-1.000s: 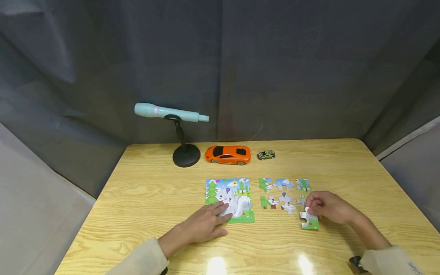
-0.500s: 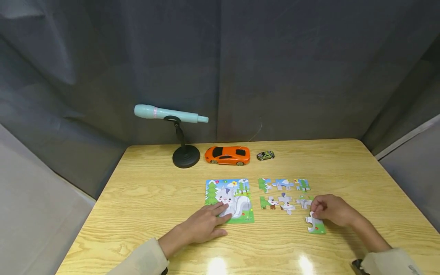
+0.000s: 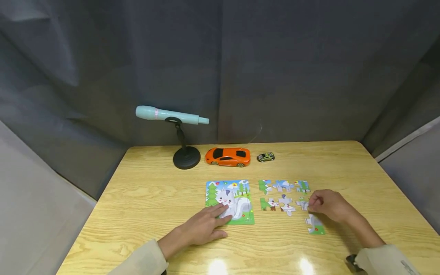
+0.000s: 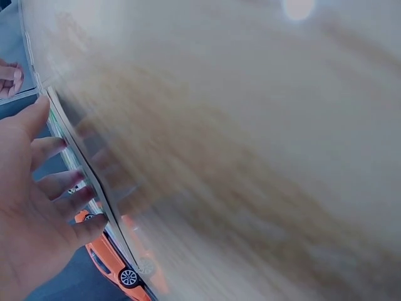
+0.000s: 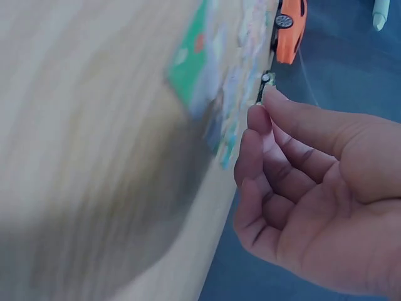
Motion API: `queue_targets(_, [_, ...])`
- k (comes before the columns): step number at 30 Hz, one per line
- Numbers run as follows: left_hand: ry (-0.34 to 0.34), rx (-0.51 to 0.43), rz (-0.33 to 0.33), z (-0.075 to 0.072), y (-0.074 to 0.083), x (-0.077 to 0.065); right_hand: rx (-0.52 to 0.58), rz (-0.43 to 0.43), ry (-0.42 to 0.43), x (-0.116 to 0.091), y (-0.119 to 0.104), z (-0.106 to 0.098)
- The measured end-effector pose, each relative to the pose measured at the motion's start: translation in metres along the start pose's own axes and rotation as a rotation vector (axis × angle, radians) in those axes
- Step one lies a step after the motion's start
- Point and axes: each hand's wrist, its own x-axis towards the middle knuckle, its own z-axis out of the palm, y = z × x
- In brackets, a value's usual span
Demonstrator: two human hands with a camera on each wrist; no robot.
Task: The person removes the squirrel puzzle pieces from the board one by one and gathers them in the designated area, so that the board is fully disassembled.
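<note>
My left hand (image 3: 204,226) lies with fingers spread on a square squirrel picture puzzle (image 3: 242,208), covering its lower left. In the left wrist view, the fingers (image 4: 62,182) stretch over the puzzle's edge. My right hand (image 3: 328,204) hovers with loosely bent fingers at the right of several loose jigsaw pieces (image 3: 286,206). Its fingertips are close to a grey-tail jigsaw piece (image 3: 302,204); contact is unclear. Just below lies a green-cornered jigsaw piece (image 3: 319,229), partly covered by the hand. In the right wrist view, nothing shows between thumb and fingertips.
Behind the puzzle stand an orange toy car (image 3: 228,157) and a small green toy car (image 3: 266,157). A light-blue microphone (image 3: 178,116) rests on a black stand (image 3: 186,157) at the back left. A dark curtain (image 3: 288,72) rises behind the wooden table (image 3: 137,206).
My right hand carried the green-cornered piece slightly right and down, let go of it, then moved up toward the grey-tail piece. The left hand stays in place.
</note>
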Motion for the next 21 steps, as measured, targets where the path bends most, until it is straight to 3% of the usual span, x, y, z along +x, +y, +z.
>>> queue_targets(7, [0.001,0.012,0.005,-0.002,-0.001,-0.001,0.029,-0.048,-0.042,0.017,-0.029,0.011])
queue_targets(21, [0.037,0.031,-0.011,-0.004,-0.007,-0.005,0.018,-0.182,-0.154,0.068,-0.110,0.055])
